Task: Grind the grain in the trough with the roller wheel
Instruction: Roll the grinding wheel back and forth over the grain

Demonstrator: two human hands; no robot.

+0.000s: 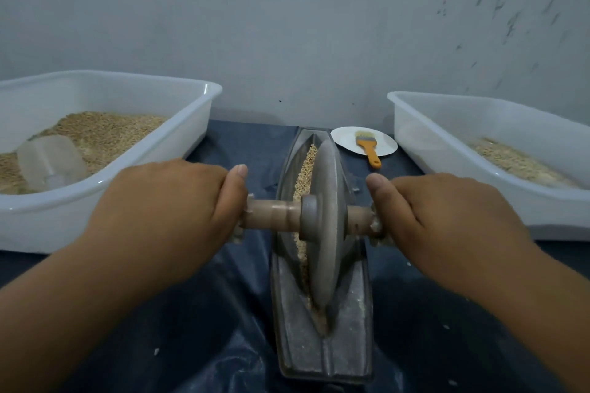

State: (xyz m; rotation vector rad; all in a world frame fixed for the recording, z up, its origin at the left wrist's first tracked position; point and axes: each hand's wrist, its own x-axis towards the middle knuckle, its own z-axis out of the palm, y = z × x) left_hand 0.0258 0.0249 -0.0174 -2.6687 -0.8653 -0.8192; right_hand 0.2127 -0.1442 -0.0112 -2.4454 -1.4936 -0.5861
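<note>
A grey metal boat-shaped trough (322,357) lies lengthwise in front of me on a dark sheet. Pale grain (303,175) fills its groove along the left of the wheel. The grey roller wheel (327,220) stands upright in the groove, about mid-length. A wooden axle handle (274,212) runs through its hub. My left hand (172,204) is closed around the left end of the axle. My right hand (447,210) is closed around the right end. The handle ends are hidden under my fingers.
A white tub (194,137) at the left holds grain and a clear plastic scoop (51,166). A second white tub (424,150) at the right holds a thin layer of ground grain. A white plate (348,140) carries an orange-handled brush (368,147) behind the trough. The wall stands close behind.
</note>
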